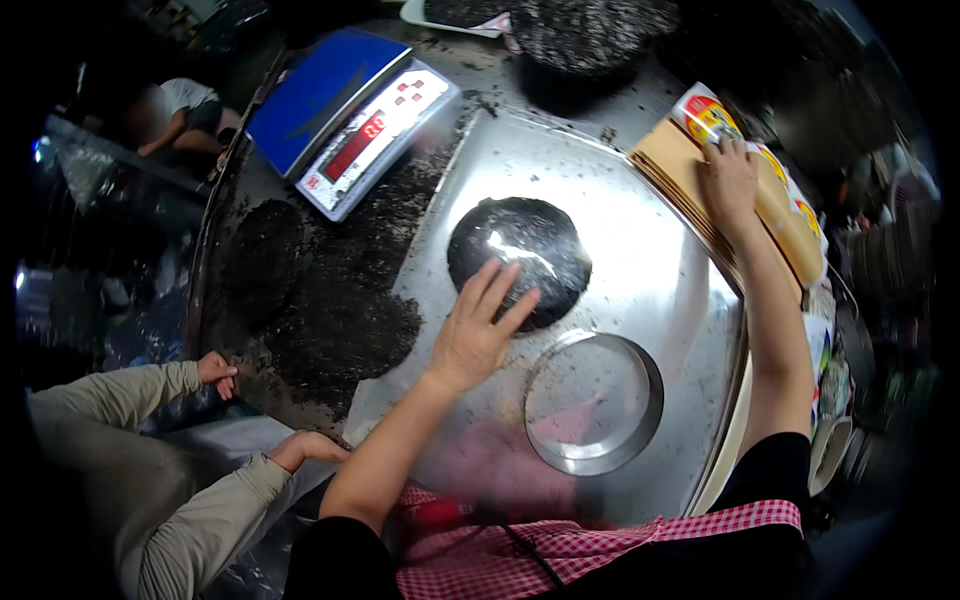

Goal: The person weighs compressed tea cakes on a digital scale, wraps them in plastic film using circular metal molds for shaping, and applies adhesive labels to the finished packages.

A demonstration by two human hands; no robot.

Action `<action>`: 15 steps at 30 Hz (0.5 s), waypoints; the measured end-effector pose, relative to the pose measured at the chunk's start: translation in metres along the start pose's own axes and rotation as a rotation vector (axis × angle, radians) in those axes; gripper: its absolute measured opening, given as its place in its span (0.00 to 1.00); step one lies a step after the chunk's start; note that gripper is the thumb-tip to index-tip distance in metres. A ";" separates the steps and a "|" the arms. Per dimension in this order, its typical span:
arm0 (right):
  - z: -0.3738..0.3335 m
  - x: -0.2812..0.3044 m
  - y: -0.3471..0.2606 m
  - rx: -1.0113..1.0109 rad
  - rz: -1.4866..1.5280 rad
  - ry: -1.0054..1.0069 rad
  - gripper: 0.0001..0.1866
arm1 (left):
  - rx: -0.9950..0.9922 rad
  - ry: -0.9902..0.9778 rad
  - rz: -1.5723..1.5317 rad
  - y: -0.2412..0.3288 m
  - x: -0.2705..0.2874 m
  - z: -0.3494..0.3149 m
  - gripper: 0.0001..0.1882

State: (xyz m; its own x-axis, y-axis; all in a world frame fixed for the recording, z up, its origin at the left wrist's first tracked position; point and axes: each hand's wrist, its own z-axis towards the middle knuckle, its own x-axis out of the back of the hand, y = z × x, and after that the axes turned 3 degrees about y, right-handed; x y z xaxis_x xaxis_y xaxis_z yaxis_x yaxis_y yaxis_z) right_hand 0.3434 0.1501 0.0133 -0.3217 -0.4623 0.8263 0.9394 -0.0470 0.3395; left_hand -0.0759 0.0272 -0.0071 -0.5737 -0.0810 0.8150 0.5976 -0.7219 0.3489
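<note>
- Nearest, my pink checked apron [600, 545] crosses the bottom of the frame.
- The metal sheet [640, 270] fills the centre, reflecting light.
- The blue-topped scale [335, 105] sits at upper left, its red display lit.
- The brown stack [683, 175] lies at upper right beside colourful printed wrappers [705, 115]; my right hand [733, 185] rests over it, though I can't tell whether its fingers grip.
- The round black disc [500, 230], glossy on top, lies mid-frame; my left hand [475, 335] touches its near side, fingers spread, ungrasping.
- The metal ring [652, 395] stands just below and right of the disc.
</note>
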 end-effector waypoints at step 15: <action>0.017 -0.009 0.042 0.059 0.239 -0.047 0.09 | 0.173 0.008 -0.086 0.000 0.004 -0.002 0.34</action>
State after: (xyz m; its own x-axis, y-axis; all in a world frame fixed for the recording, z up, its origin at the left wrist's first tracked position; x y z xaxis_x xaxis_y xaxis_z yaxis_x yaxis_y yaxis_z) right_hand 0.3840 0.1674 0.0276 -0.0973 -0.4123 0.9058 0.9815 0.1111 0.1560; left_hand -0.0793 0.0250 -0.0050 -0.6310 -0.0299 0.7752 0.6331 -0.5973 0.4923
